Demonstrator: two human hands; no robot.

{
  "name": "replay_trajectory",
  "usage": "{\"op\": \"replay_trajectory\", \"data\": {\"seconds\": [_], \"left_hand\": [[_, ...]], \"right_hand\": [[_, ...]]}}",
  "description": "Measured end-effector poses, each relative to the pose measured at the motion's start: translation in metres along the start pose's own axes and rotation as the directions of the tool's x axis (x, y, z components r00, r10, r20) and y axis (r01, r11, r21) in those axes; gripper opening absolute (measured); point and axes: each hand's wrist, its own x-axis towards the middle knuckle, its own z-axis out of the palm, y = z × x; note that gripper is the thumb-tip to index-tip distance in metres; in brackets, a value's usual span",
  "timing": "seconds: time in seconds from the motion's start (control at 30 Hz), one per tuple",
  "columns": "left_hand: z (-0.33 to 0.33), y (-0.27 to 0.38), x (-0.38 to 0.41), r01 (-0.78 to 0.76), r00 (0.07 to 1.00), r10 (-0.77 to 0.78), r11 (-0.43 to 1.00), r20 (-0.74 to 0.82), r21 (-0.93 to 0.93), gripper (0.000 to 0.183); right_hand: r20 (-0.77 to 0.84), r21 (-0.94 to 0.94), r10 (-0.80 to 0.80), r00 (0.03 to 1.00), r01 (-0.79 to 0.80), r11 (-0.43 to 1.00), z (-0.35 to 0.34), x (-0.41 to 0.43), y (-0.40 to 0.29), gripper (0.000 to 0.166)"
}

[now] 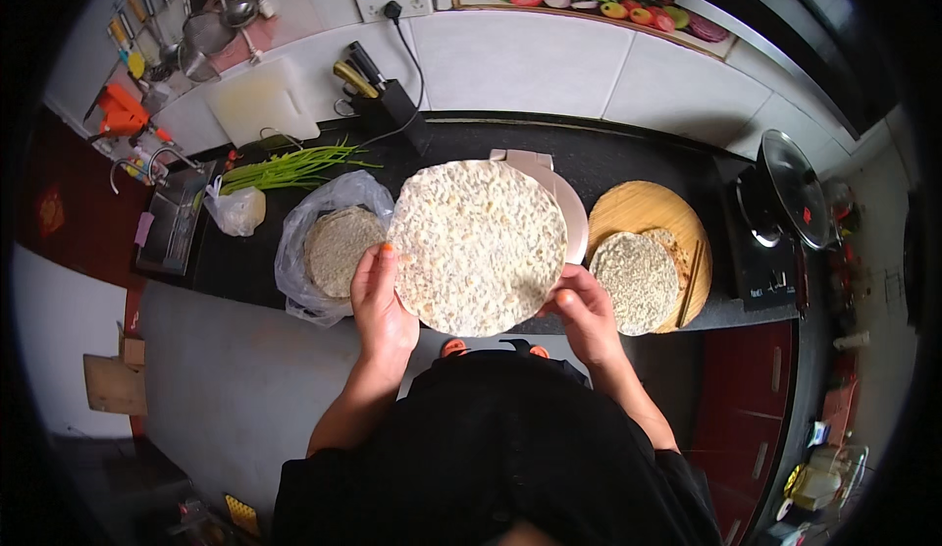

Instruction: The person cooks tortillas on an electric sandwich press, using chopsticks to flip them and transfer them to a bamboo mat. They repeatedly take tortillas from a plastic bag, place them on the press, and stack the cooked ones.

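Observation:
A large round speckled flatbread (pixel 478 248) is held up between my two hands, over the front of the counter. My left hand (pixel 384 303) grips its left edge, thumb on top. On the lower right edge, the fingers and thumb of my right hand (pixel 585 314) pinch it. Behind the flatbread, partly hidden by it, is a pale pink round electric appliance (pixel 572 211). To the left, more flatbreads (pixel 343 248) lie in an opened clear plastic bag (pixel 294 240). At right, a speckled flatbread (pixel 634 283) rests on a round wooden board (pixel 625 204), overlapping a browned one (pixel 668 243).
Chopsticks (pixel 689 283) lie on the board's right side. Farther right, a lidded pan (pixel 791 189) stands by a black cooktop (pixel 765 274). Green stalks (pixel 294 167), a knotted bag (pixel 239 209) and a knife block (pixel 390 112) are at the back left. A power cord (pixel 421 68) hangs from the wall socket.

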Motion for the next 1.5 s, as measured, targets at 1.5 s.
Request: {"op": "replay_trajectory", "data": {"seconds": [1.5], "left_hand": [[-0.185,-0.041,0.086,-0.421,0.847,0.341,-0.04,0.408,0.906,0.03]], "right_hand": [[-0.794,0.299,0.062,0.604,0.301,0.906,-0.166,-0.05,0.079,0.014]]}}
